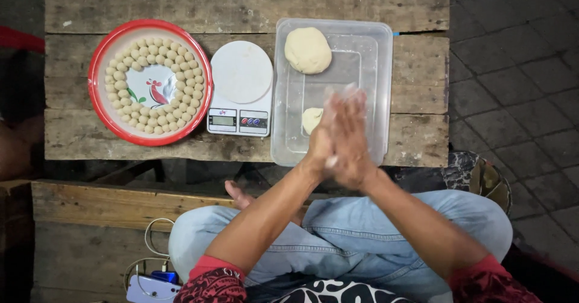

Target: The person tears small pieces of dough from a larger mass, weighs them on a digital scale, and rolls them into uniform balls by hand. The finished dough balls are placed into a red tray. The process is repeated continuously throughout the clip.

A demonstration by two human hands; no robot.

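My left hand (321, 141) and my right hand (351, 140) are pressed palm to palm above the near end of a clear plastic tub (381, 86); both wear thin clear gloves. Whatever lies between the palms is hidden. A large dough lump (307, 50) sits at the tub's far end. A small dough piece (311, 119) lies in the tub just left of my hands. To the left, a white digital kitchen scale (241, 74) stands bare. A red-rimmed round plate (105, 119) holds several small dough balls (181, 59) laid in rings.
Everything stands on a low table of rough wooden planks (241, 4). A paved floor (512, 68) lies to the right. A white cable and a blue device (154, 277) rest on a wooden bench near my left knee. My crossed legs in jeans (338, 230) are below.
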